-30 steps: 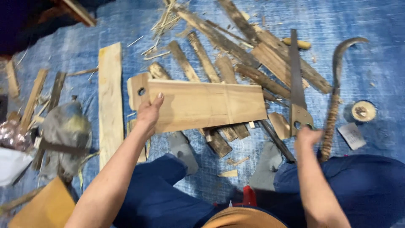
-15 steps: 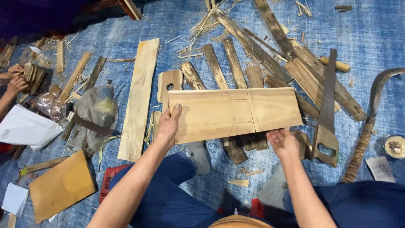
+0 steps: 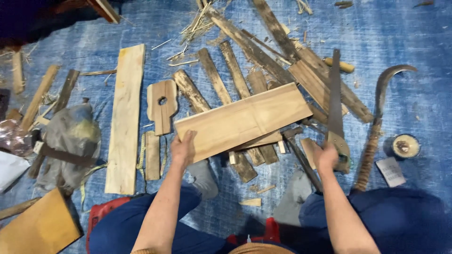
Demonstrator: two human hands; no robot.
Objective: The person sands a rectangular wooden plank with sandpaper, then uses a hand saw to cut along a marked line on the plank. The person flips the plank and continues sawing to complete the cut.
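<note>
Board (image 3: 242, 120) of pale wood is the biggest thing near the person's hands, and it lies across a pile of dark old slats (image 3: 221, 77) on the blue mat (image 3: 414, 33). Its long axis runs from lower left to upper right, so the near end is low on the left and the far end is raised toward the right. The left hand (image 3: 181, 149) is closed on this near left corner, the fingers over the top face and the thumb at the edge. This hand is clearly the nearer one to the board.

To the left, well apart from it, a long plank (image 3: 125, 117) lies almost straight up and down in the view. Between the plank and the board lies a small wooden piece with a hole (image 3: 162, 106).

On the right, a saw (image 3: 335, 101) lies with its blade pointing away from the person, just beside the far end of the board. The right hand (image 3: 326, 157) is clenched on the saw handle, below and to the right of the board and not touching it. Further right lie a curved sickle (image 3: 376, 122) and a small round tin (image 3: 406, 146).
</note>
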